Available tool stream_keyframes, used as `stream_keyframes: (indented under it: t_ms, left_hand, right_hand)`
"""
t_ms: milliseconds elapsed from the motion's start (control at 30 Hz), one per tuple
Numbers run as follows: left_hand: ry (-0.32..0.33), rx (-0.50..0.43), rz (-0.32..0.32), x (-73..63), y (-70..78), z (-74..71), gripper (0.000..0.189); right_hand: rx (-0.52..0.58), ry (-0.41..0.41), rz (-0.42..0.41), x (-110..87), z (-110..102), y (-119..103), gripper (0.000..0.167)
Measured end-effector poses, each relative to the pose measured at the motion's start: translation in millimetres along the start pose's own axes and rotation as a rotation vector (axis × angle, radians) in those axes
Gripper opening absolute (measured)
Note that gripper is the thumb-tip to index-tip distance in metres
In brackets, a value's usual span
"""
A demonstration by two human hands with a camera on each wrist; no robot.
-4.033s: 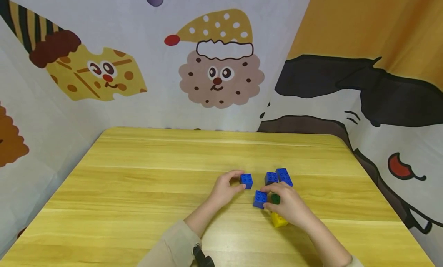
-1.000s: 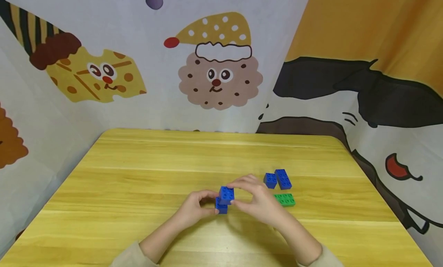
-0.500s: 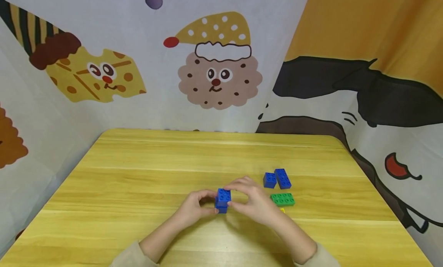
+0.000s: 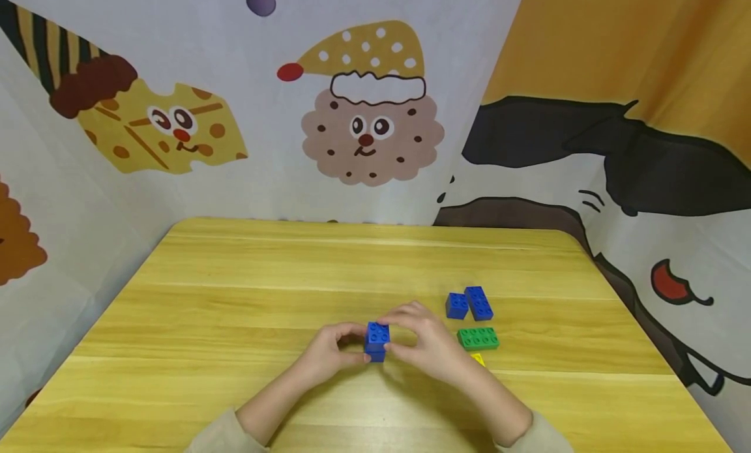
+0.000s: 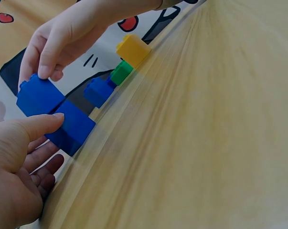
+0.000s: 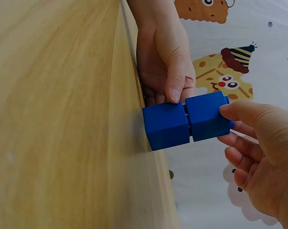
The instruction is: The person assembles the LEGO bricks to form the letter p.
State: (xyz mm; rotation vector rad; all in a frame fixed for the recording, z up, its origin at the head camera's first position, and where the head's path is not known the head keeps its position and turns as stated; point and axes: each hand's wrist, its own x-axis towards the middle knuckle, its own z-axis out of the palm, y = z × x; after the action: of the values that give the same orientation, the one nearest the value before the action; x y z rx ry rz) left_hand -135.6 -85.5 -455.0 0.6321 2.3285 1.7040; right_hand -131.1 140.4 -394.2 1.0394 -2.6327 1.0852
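Two square blue toy bricks stand one above the other on the wooden table, in the middle of the head view. My left hand [image 4: 325,355] pinches the lower blue brick [image 6: 166,126] between thumb and fingers. With thumb and fingertips my right hand [image 4: 431,342] holds the upper blue brick [image 4: 377,336] over it. A narrow gap shows between the two bricks in the right wrist view, and the upper one sits slightly tilted in the left wrist view. Studs on the upper brick face up.
Right of my hands lie a square blue brick [image 4: 456,306], a longer blue brick [image 4: 479,303] and a green brick [image 4: 478,338]. A yellow brick [image 5: 133,49] is partly hidden by my right arm in the head view. A printed cloth [image 4: 264,114] hangs behind the table [image 4: 235,277].
My hands brought two blue bricks together from the right toward the table's middle. Over the last second the upper brick shifted left and down over the lower one, while my left hand stayed put.
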Motion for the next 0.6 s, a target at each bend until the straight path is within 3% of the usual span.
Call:
stream_keyframes:
  t_ms: [600]
  left_hand:
    - [-0.004,-0.006,-0.015,-0.7,0.5,-0.3,0.037]
  right_hand:
    - [0.013,-0.023,0.023,1.9,2.0,0.1,0.035]
